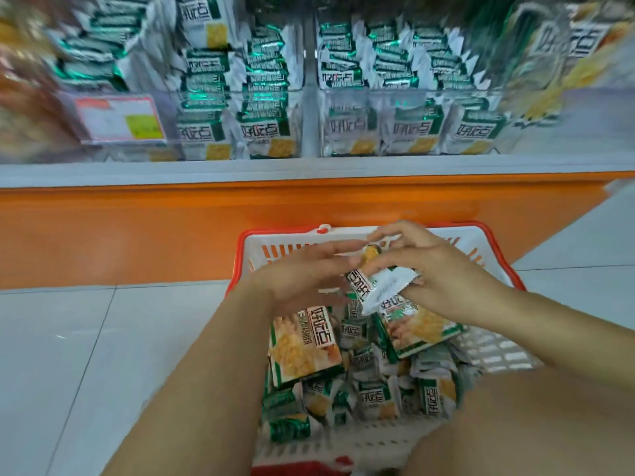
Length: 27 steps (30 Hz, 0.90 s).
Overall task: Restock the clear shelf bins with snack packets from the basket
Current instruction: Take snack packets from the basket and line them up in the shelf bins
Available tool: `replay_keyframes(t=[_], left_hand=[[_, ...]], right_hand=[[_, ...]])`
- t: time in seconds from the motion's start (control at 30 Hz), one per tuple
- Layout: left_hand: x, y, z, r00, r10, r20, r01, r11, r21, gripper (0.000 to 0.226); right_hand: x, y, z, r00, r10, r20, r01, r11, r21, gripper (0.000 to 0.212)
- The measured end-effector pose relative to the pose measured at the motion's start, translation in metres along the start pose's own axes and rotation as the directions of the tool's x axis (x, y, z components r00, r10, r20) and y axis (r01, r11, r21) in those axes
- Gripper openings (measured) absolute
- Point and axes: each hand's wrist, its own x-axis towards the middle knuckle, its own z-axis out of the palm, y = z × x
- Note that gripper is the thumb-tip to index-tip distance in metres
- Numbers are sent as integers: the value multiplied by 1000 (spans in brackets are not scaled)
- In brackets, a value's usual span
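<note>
Clear plastic shelf bins across the top of the frame stand nearly full of green-and-white packets, so most of the restocking looks done. The white, red-rimmed basket at lower centre holds a heap of loose packets not yet shelved. Above it the right hand curls round a small bunch of packets, while the left hand, fingers straight, touches their upper end
</note>
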Motion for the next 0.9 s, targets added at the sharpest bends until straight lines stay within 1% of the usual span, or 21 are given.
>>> replay_keyframes(t=[0.07, 0.13, 0.23, 0.3, 0.37, 0.43, 0.47, 0.5, 0.57, 0.6, 0.67, 0.7, 0.73, 0.8, 0.83, 0.9], left_hand=[[-18, 19, 1, 998, 63, 29, -62, 998, -30, 42], [-35, 35, 0, 992, 122, 19, -121, 993, -15, 34], [-58, 59, -7, 978, 202, -53, -196, 975, 104, 31], [-79, 80, -13, 958, 261, -121, -228, 945, 234, 27], [-99, 102, -16, 920, 339, -196, -233, 876, 423, 27], [-116, 122, -15, 859, 449, -245, -211, 747, 631, 31], [-122, 131, -13, 830, 496, -253, -206, 696, 688, 34], [-128, 138, -10, 806, 534, -255, -215, 666, 714, 36], [-137, 149, -9, 748, 603, -276, -259, 649, 715, 38], [-139, 153, -10, 703, 639, -312, -292, 659, 693, 39], [-142, 155, -15, 617, 678, -400, -384, 703, 599, 40], [-141, 153, -17, 602, 672, -431, -405, 722, 560, 41], [-139, 151, -20, 601, 657, -455, -392, 739, 548, 41], [-132, 144, -25, 599, 645, -475, -348, 743, 572, 39], [-129, 144, -26, 581, 656, -482, -342, 734, 587, 37], [-122, 148, -32, 541, 677, -499, -339, 719, 607, 33]], right_hand=[[2, -18, -12, 995, -88, -41, 87, 996, -12, 62], [4, -35, -23, 990, -127, -58, 126, 992, -27, 67], [9, -60, -39, 990, -129, -47, 128, 991, -25, 68], [16, -74, -50, 997, -52, -53, 57, 993, 103, 62], [28, -90, -61, 997, 58, -45, -43, 959, 281, 48], [45, -107, -68, 993, 111, -31, -92, 923, 373, 31], [52, -116, -71, 993, 113, -25, -96, 924, 371, 33], [60, -126, -74, 995, 97, -29, -81, 937, 340, 40], [73, -143, -80, 995, 71, -69, -48, 956, 288, 48], [80, -149, -83, 991, 83, -109, -44, 947, 318, 50], [95, -155, -86, 964, 150, -218, -32, 884, 467, 54], [102, -156, -83, 940, 202, -276, -23, 843, 538, 53], [109, -155, -78, 910, 252, -330, -1, 795, 606, 50], [120, -153, -65, 864, 314, -395, 66, 706, 705, 45], [124, -152, -61, 853, 318, -413, 85, 696, 713, 44], [130, -153, -66, 859, 289, -422, 84, 733, 675, 41]])
